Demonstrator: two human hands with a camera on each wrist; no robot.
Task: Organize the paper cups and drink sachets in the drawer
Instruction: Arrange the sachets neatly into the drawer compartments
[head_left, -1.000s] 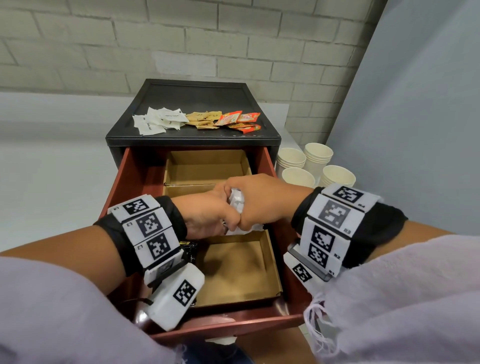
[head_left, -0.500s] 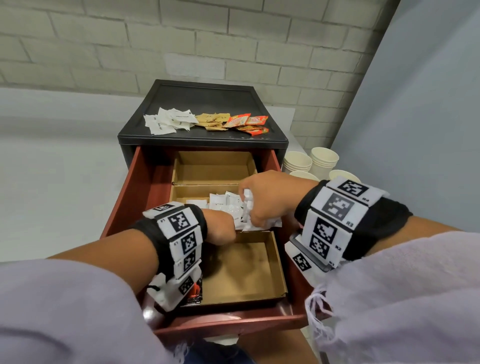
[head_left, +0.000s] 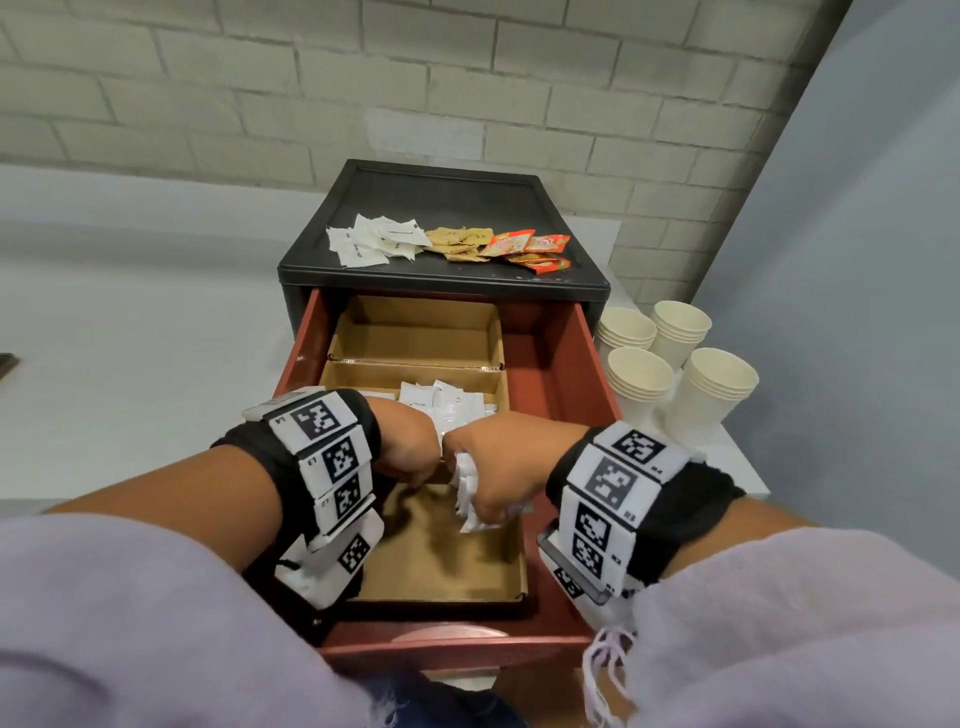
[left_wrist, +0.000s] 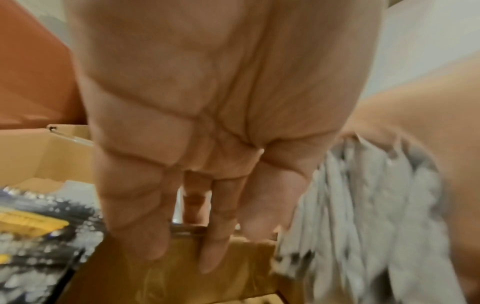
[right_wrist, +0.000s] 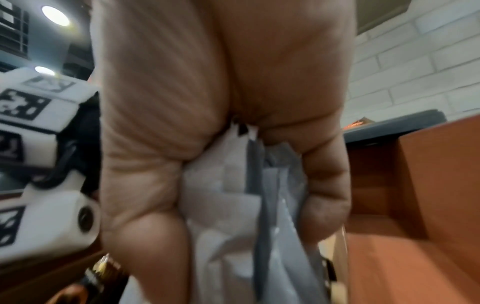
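Observation:
My right hand (head_left: 485, 480) grips a thick bundle of white sachets (head_left: 466, 486), thumb and fingers curled round it (right_wrist: 233, 205), above the front cardboard tray (head_left: 447, 566) of the open red drawer (head_left: 561, 374). Close on its left, my left hand (head_left: 413, 467) points its fingers (left_wrist: 158, 236) down, fairly straight and holding nothing, beside the bundle (left_wrist: 363, 205). Loose white sachets (head_left: 447, 402) lie in the middle tray. The back tray (head_left: 415, 332) holds nothing. Four stacks of paper cups (head_left: 675, 374) stand to the right of the drawer.
On the black cabinet top (head_left: 441, 192) lie white sachets (head_left: 374, 241), brown sachets (head_left: 460, 241) and orange sachets (head_left: 530, 249). Dark packets (left_wrist: 39, 226) sit at the drawer's left, under my left wrist. A brick wall stands behind, a grey wall on the right.
My left hand went to the middle tray, where white sachets now lie, and has come back beside the bundle. My right hand has kept hold of the bundle.

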